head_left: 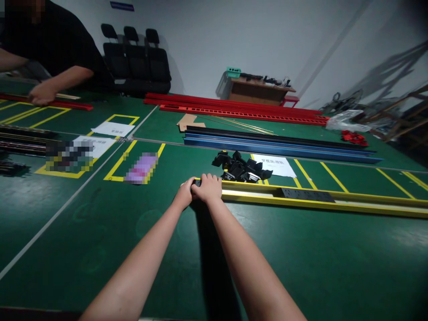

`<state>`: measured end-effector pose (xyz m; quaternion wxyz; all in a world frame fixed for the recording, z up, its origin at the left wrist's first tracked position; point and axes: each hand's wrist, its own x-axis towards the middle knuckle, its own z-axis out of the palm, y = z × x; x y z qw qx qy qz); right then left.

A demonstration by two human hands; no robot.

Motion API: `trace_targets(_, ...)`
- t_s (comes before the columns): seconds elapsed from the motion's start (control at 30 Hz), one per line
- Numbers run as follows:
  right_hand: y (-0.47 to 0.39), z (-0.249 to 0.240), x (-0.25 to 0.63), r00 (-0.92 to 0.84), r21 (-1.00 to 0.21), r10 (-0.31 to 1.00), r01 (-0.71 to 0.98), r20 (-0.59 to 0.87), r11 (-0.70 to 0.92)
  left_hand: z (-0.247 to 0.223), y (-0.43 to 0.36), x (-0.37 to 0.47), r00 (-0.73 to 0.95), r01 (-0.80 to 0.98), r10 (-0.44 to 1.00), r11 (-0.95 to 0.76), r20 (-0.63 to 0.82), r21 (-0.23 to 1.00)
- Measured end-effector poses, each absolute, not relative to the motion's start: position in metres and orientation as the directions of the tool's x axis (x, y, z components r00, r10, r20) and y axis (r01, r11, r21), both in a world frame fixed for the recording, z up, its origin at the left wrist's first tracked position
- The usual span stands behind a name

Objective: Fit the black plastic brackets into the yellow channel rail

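Note:
A long yellow rail [351, 203] lies across the green table, running from the middle to the right edge, with a black slider block [306, 194] sitting in it. Both my hands meet at the rail's left end. My left hand [185, 192] and my right hand [209, 187] are closed around a small black piece [197, 182] at that end; most of it is hidden by my fingers. A heap of black plastic parts [240, 168] lies just behind the rail.
Blue and black rails [277, 146] and long red rails [240, 110] lie farther back. White paper labels [274, 165] sit in yellow-taped boxes. Another person's hand [42, 93] rests on a red rail at far left. Black chairs [137, 58] and a wooden desk [261, 89] stand by the wall.

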<state>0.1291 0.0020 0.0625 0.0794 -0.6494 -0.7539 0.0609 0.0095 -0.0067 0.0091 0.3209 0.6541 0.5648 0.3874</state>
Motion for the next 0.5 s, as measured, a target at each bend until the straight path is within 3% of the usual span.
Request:
trace_targets(0.37, 0.0015, 0.0559, 0.1285, -0.137, -0.186, 0.984, 0.97, 0.116, 0.157, 0.009, -0.0073, 0.0099, 0.055, 0.496, 0.984, -0.174, 0.169, 0.851)
trace_targets(0.5, 0.0025, 0.0583, 0.128, -0.119, -0.198, 0.99, 0.971, 0.072, 0.131, 0.0087, -0.007, 0.0096, 0.075, 0.519, 0.981, -0.191, 0.178, 0.833)
